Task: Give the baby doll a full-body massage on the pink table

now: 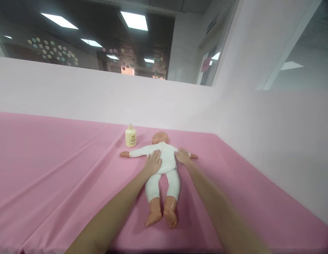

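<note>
A baby doll in white clothing lies stretched out on the pink cloth, its head away from me and its bare feet towards me. Both its arms are spread sideways. My left hand rests flat on the left side of its torso, fingers extended. At the other side of the torso, by the doll's outstretched arm, my right hand lies with its fingers out and covers part of that sleeve. Neither hand grips anything. Left of the doll's head stands a pale yellow bottle with dark print, upright and apart from my hands.
Pink cloth with several creases covers the table. A white wall runs along the back beneath a window, and another white wall borders the right side.
</note>
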Tool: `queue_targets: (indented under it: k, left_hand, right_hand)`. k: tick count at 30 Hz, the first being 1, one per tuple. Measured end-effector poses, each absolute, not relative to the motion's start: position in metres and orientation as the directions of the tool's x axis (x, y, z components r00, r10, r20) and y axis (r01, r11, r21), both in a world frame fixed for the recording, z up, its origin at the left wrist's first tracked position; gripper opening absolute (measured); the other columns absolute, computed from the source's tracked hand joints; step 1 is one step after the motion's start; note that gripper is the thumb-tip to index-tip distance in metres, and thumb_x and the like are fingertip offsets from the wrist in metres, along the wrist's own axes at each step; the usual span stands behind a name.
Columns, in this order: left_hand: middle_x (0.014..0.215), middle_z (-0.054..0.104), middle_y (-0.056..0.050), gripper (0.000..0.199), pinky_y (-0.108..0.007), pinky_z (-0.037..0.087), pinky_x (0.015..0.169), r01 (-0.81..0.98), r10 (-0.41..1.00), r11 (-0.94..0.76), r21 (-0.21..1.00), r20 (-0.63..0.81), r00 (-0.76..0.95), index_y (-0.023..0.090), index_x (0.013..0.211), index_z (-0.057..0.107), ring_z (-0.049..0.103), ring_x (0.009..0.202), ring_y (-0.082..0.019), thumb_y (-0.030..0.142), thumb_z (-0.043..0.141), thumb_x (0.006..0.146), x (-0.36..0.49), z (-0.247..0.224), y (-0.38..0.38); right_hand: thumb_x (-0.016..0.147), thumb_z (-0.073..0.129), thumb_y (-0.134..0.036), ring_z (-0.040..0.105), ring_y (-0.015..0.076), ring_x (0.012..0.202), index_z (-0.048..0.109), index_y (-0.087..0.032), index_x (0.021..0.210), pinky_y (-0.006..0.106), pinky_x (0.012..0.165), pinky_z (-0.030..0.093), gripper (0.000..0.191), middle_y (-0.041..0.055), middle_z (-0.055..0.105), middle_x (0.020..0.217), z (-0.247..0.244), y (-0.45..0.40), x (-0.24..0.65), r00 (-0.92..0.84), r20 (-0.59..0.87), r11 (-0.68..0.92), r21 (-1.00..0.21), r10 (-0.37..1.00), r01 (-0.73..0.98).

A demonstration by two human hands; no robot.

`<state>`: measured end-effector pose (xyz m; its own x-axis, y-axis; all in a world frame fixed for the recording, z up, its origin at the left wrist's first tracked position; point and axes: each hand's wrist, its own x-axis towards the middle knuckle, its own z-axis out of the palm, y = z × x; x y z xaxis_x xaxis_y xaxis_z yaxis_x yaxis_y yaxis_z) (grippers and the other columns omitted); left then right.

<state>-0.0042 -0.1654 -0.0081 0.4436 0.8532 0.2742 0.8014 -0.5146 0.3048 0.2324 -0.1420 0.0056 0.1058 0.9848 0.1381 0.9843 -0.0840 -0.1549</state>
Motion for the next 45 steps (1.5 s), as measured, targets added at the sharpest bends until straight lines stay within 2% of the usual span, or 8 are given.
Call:
queue_targets:
  k: [6,11,16,28,34,37,40,45]
  left_hand:
    - [0.163,0.025,-0.008,0.057,-0.054,0.022,0.121,0.802,0.842,-0.524,0.286,0.318,0.437,0.017,0.155,0.031,0.022,0.151,-0.025,0.031,0.025,0.1,-0.005,-0.016,-0.162]
    - [0.163,0.024,-0.011,0.057,-0.055,0.021,0.121,0.803,0.829,-0.531,0.271,0.361,0.427,0.014,0.156,0.029,0.021,0.151,-0.027,0.03,0.023,0.101,-0.005,-0.02,-0.161]
    - [0.163,0.022,-0.011,0.057,-0.056,0.02,0.12,0.797,0.828,-0.531,0.288,0.377,0.416,0.016,0.157,0.024,0.019,0.152,-0.026,0.031,0.019,0.102,-0.004,-0.021,-0.16]
    - [0.163,0.024,-0.013,0.056,-0.055,0.019,0.121,0.803,0.838,-0.528,0.278,0.325,0.439,0.013,0.156,0.028,0.018,0.152,-0.026,0.03,0.017,0.104,-0.012,-0.007,-0.164]
    - [0.16,0.033,-0.003,0.052,-0.044,0.016,0.125,0.507,0.56,-0.828,0.238,0.326,0.762,0.025,0.154,0.034,0.023,0.151,-0.016,0.035,0.021,0.105,-0.009,0.017,-0.165]
    - [0.155,0.042,0.002,0.05,-0.042,0.017,0.125,0.492,0.55,-0.833,0.253,0.283,0.785,0.031,0.146,0.048,0.027,0.149,-0.015,0.037,0.021,0.105,-0.005,0.02,-0.153]
    - [0.157,0.039,0.001,0.05,-0.041,0.02,0.124,0.544,0.601,-0.799,0.257,0.296,0.742,0.027,0.145,0.05,0.024,0.15,-0.016,0.038,0.023,0.104,-0.002,0.014,-0.135]
    - [0.163,0.024,-0.012,0.06,-0.042,0.021,0.123,0.659,0.682,-0.719,0.222,0.409,0.606,0.013,0.156,0.028,0.018,0.152,-0.021,0.039,0.028,0.102,0.001,-0.003,-0.116]
  right_hand:
    - [0.101,0.022,-0.049,0.012,0.0273,0.153,0.009,-0.011,0.159,0.052,0.119,0.016,0.071,0.0177,0.008,0.165,0.008,-0.131,0.163,-0.032,0.143,0.062,-0.211,0.989,0.975]
    - [0.101,0.022,-0.045,0.01,0.0312,0.153,0.01,-0.006,0.158,0.056,0.119,0.015,0.071,0.019,0.001,0.165,0.01,-0.143,0.147,-0.145,0.194,0.169,-0.113,0.97,0.979]
    - [0.1,0.024,-0.034,0.007,0.0281,0.154,0.017,-0.004,0.157,0.053,0.122,0.013,0.065,0.0167,0.005,0.165,0.018,-0.165,0.153,-0.377,0.146,0.384,-0.019,0.915,0.923]
    - [0.105,0.019,-0.038,0.012,0.0227,0.153,0.03,-0.011,0.155,0.051,0.124,0.013,0.058,0.0134,0.023,0.163,0.036,-0.226,0.152,-0.547,0.142,0.564,-0.152,0.825,0.812]
    - [0.104,0.028,-0.033,0.026,0.0224,0.149,0.034,-0.018,0.154,0.049,0.123,0.018,0.052,0.0097,0.034,0.159,0.04,-0.231,0.153,-0.585,0.216,0.62,-0.172,0.782,0.765]
    - [0.103,0.031,-0.028,0.031,0.0226,0.146,0.042,-0.017,0.15,0.047,0.123,0.02,0.049,0.0095,0.041,0.155,0.038,-0.228,0.152,-0.605,0.254,0.65,-0.161,0.755,0.743]
    - [0.103,0.031,-0.03,0.031,0.025,0.146,0.044,-0.014,0.148,0.051,0.123,0.018,0.049,0.0123,0.04,0.156,0.036,-0.228,0.151,-0.574,0.26,0.62,-0.152,0.777,0.77]
    - [0.104,0.028,-0.032,0.033,0.0244,0.147,0.041,-0.013,0.149,0.053,0.123,0.017,0.051,0.014,0.043,0.153,0.033,-0.229,0.15,-0.528,0.226,0.569,-0.186,0.818,0.801]
